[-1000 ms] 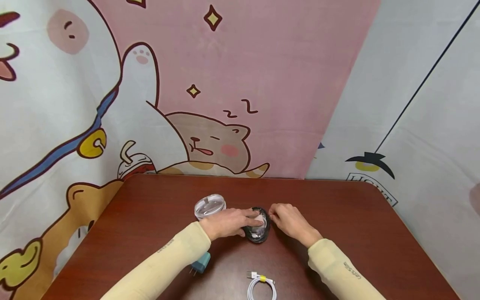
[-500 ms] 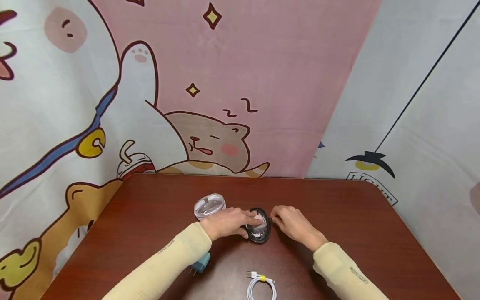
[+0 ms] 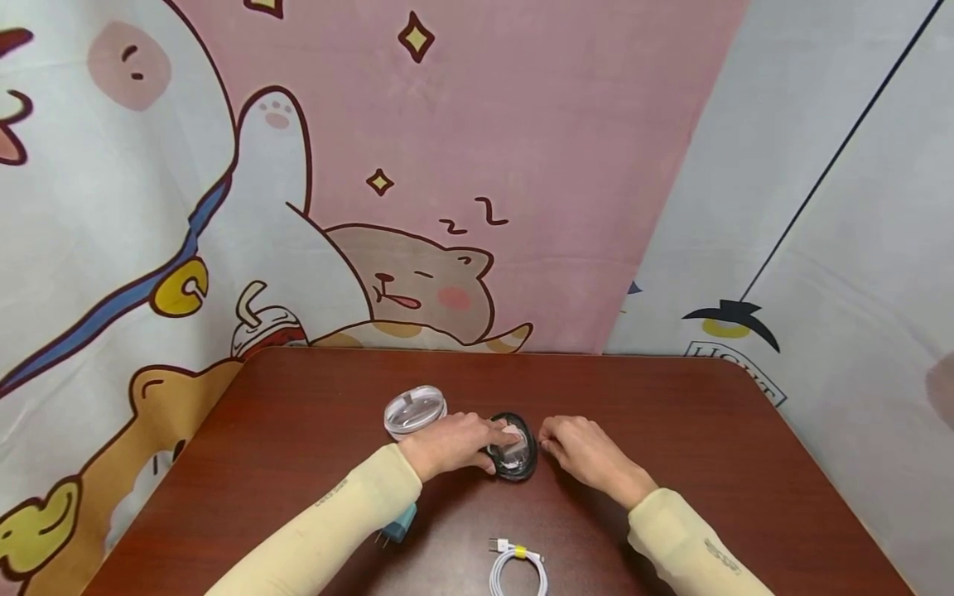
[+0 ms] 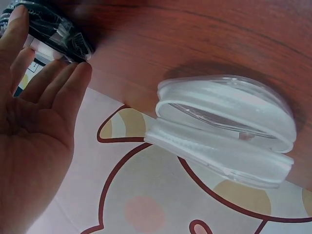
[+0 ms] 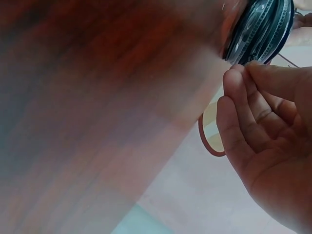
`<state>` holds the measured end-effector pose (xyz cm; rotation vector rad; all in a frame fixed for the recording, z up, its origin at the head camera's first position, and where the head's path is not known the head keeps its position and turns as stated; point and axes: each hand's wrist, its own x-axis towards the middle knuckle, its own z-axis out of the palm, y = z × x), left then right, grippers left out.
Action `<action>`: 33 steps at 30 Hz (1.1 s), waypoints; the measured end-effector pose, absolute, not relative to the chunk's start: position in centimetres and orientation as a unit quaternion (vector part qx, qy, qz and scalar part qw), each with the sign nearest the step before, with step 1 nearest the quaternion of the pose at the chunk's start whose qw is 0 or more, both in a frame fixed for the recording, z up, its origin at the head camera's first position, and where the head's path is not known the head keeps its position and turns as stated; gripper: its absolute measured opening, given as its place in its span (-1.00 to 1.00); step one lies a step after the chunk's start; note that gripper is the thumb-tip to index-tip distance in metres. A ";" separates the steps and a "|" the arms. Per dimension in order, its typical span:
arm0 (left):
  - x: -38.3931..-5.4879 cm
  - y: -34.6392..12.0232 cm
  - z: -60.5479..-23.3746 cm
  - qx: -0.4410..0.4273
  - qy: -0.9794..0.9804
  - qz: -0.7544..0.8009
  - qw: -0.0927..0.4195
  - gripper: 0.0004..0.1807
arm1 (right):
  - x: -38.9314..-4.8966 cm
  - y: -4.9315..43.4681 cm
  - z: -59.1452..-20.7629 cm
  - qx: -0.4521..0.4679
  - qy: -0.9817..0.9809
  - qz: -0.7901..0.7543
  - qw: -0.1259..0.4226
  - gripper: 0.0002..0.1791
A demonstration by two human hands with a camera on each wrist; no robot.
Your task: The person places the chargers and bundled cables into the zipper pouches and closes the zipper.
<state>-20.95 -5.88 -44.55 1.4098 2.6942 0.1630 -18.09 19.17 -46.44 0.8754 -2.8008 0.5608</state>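
A small round zip case [image 3: 532,454] with black edging and a clear top lies on the table. My left hand [image 3: 450,443] holds it from the left, fingertips over its top. In the left wrist view, the thumb and fingers grip the case [image 4: 73,41] between them. At the right side, my right hand [image 3: 589,454] brings thumb and forefinger together against the zipped edge. The right wrist view shows this pinch at the zipper of the case [image 5: 265,31]; the zipper pull itself is hidden by the fingertips.
A second round case, white with a clear top [image 3: 415,407], stands behind my left wrist; its halves gape in the left wrist view. A teal plug charger [image 3: 399,525] lies beside the left sleeve. Nearer me is a coiled white USB cable [image 3: 495,571] with a yellow tie.
My right hand has shifted slightly right and towards me along the edge of the black case. My left hand stays on the case.
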 end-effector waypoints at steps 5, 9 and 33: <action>-20.7 -5.7 -44.5 0.446 0.892 0.056 0.048 -0.37 | -17.5 19.2 -46.3 0.292 -0.937 0.182 0.063 -0.86; -20.6 -5.5 -44.6 0.437 0.897 0.054 0.049 -0.37 | -17.2 19.2 -46.3 0.292 -0.936 0.181 0.069 -0.85; -20.0 -5.1 -44.7 0.424 0.905 0.025 0.004 -0.47 | -15.6 19.1 -45.8 0.302 -0.931 0.189 0.083 -0.85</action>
